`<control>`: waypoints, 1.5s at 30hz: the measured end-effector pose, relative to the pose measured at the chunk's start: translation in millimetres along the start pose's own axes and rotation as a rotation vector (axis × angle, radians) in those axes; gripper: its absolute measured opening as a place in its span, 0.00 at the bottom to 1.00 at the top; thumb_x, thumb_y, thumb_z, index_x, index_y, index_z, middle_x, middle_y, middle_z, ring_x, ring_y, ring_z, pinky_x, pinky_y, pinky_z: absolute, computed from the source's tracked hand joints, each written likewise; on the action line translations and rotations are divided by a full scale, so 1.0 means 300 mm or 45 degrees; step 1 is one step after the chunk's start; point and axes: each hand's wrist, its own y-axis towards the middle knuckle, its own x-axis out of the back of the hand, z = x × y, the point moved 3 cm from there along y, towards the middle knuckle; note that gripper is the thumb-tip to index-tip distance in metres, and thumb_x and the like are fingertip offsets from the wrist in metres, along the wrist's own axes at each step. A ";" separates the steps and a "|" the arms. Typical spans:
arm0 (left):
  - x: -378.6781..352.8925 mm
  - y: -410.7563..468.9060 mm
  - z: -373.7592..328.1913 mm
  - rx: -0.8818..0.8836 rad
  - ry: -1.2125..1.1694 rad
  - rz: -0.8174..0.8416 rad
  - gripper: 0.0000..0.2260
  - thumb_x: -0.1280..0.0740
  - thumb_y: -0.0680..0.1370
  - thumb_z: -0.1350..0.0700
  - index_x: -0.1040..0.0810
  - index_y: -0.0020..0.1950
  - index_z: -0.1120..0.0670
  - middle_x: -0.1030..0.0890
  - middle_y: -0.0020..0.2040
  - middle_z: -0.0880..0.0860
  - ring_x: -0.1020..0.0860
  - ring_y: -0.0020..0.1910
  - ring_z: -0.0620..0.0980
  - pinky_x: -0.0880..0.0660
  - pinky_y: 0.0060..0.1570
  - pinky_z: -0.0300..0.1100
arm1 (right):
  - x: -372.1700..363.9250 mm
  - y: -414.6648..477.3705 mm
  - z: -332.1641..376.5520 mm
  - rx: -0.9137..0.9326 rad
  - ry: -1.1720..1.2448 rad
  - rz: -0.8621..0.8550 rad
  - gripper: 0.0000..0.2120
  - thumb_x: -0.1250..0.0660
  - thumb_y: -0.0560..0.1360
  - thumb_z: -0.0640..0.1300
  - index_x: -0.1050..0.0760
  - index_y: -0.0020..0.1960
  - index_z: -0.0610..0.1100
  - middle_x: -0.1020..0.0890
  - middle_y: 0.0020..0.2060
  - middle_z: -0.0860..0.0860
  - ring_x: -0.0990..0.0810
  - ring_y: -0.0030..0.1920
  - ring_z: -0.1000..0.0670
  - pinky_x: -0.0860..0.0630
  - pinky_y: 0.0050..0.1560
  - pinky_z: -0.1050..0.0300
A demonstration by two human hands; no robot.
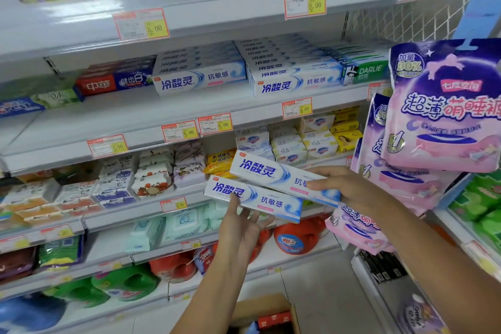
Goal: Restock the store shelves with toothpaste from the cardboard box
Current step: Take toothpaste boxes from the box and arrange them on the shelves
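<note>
I hold two white-and-blue toothpaste boxes in front of the shelves. My left hand [241, 228] grips the lower toothpaste box [260, 199] from below. My right hand [344, 187] holds the upper toothpaste box [271, 173] at its right end. Both boxes lie level, one just above the other. On the second shelf [189, 111] stand two stacks of the same toothpaste [200, 73] [292, 73]. The cardboard box [265, 312] sits on the floor below my arms, partly hidden by them.
Pink and purple hanging packs [444, 106] jut out at the right, close to my right forearm. Red and green toothpaste boxes [113, 81] fill the shelf's left part. Soap bars and wipes sit on lower shelves, detergent jugs [295, 238] near the floor. Price tags line the shelf edges.
</note>
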 end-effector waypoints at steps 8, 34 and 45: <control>-0.144 -0.017 -0.025 -0.158 0.144 0.116 0.34 0.51 0.74 0.29 0.27 0.65 0.53 0.20 0.55 0.60 0.22 0.52 0.59 0.25 0.52 0.62 | -0.161 0.010 0.041 0.155 -0.047 -0.032 0.10 0.28 0.71 0.38 0.18 0.49 0.50 0.15 0.47 0.51 0.16 0.44 0.54 0.22 0.40 0.64; -0.412 -0.021 -0.356 -0.646 1.569 0.473 0.38 0.19 0.56 0.41 0.30 0.64 0.38 0.23 0.62 0.51 0.20 0.55 0.49 0.23 0.56 0.46 | 0.151 0.031 0.379 0.639 0.248 -0.210 0.41 0.17 0.50 0.55 0.26 0.60 0.49 0.16 0.50 0.49 0.16 0.49 0.50 0.18 0.42 0.57; -0.716 0.144 -0.462 -1.142 1.508 0.216 0.37 0.21 0.64 0.50 0.35 0.68 0.53 0.28 0.58 0.45 0.29 0.54 0.41 0.33 0.55 0.35 | 0.259 0.223 0.570 0.784 -0.244 -0.760 0.18 0.29 0.74 0.43 0.24 0.63 0.46 0.22 0.54 0.56 0.22 0.58 0.51 0.25 0.60 0.51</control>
